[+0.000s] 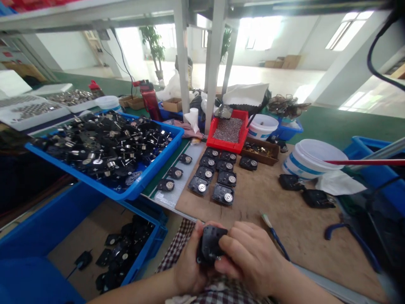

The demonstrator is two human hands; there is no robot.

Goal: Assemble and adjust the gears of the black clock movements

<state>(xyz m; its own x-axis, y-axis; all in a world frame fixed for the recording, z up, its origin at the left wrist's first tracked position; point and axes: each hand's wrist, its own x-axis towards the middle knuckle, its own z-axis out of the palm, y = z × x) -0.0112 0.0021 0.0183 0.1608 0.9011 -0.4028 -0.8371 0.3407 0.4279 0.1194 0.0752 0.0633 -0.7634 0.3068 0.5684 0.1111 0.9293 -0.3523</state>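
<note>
Close to my body, above the checked cloth, I hold a black clock movement-like plastic housing. My left hand wraps round it from the left and below. The curled fingers of my right hand press on its right side and hide part of it. Beyond my hands, similar black housings with silver discs stand in two rows on the brown board. A few smaller ones lie on the pale strip to their left. A brush with a blue handle lies right of my hands.
A blue tray heaped with black parts is at the left, above a blue bin with more. A red bin of small metal pieces stands behind the rows. White buckets and blue-handled pliers are at the right.
</note>
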